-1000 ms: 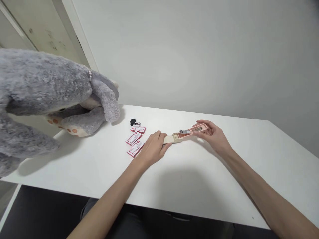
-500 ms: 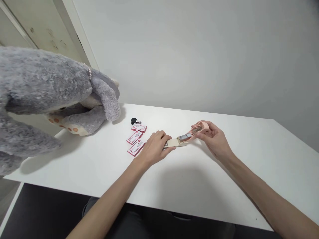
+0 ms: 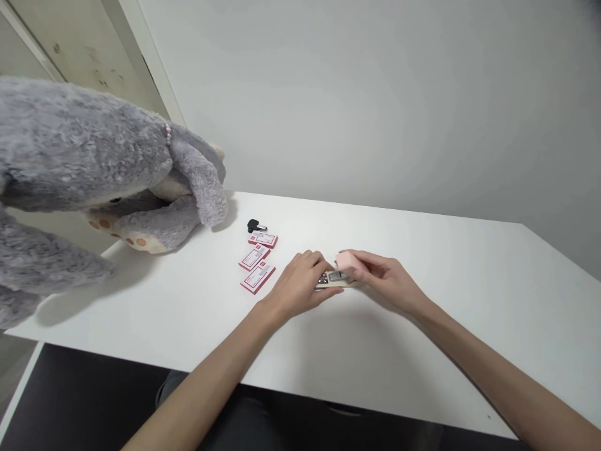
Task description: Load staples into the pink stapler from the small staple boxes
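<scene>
A stapler (image 3: 346, 263) with a pink top and a cream base lies low over the white table, between my hands. My left hand (image 3: 300, 282) is closed around the left end of its base, thumb on the near side. Above the base, my right hand (image 3: 382, 275) grips the pink top part at the right, with the fingers curled over it. Some of the metal plate and magazine shows between the two hands. My fingers hide the rest of the stapler.
Several small red-and-white boxes (image 3: 258, 277) lie left of my left hand. Behind them is a black staple remover-like item (image 3: 253, 226) with a metal end. A large grey plush toy (image 3: 94, 150) covers the table's left side. A grey wall (image 3: 375, 106) rises behind.
My right hand has brought the pink top down and left over the cream base, from a wide-open position. My left hand keeps its hold and has shifted slightly right.
</scene>
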`<state>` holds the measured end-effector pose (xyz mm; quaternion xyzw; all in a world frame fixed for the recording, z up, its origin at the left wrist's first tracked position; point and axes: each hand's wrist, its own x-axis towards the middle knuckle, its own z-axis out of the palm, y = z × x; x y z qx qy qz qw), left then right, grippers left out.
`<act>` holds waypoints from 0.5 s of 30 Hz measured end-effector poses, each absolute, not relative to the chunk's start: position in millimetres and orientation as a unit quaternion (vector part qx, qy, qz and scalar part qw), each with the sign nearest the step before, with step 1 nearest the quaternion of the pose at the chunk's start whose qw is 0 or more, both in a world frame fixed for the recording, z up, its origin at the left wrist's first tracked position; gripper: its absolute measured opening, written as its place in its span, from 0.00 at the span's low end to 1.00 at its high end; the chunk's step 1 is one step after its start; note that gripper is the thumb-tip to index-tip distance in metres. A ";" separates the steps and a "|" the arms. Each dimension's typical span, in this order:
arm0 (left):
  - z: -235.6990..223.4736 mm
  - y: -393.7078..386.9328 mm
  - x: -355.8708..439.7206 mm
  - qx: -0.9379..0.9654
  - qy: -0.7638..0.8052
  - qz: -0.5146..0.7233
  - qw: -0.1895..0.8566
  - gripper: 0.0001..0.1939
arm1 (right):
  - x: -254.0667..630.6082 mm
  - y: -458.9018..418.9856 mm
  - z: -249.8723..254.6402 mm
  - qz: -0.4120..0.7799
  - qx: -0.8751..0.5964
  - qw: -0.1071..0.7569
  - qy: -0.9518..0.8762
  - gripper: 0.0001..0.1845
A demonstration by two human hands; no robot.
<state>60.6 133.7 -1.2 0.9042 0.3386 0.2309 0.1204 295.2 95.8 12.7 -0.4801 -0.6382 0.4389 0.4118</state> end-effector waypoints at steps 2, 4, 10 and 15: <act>-1.3 133.9 60.6 0.903 0.341 0.231 0.120 0.18 | 294.9 95.4 11.7 0.423 -0.485 0.392 -0.657 0.27; -1.6 134.1 60.9 0.903 0.341 0.232 0.121 0.19 | 294.5 95.5 11.6 0.410 -0.491 0.385 -0.665 0.27; -3.4 133.8 61.7 0.902 0.343 0.236 0.118 0.19 | 290.8 96.0 10.7 0.391 -0.481 0.377 -0.689 0.26; -3.5 132.7 61.3 0.897 0.352 0.241 0.119 0.19 | 287.7 97.2 2.5 0.378 -0.475 0.371 -0.703 0.26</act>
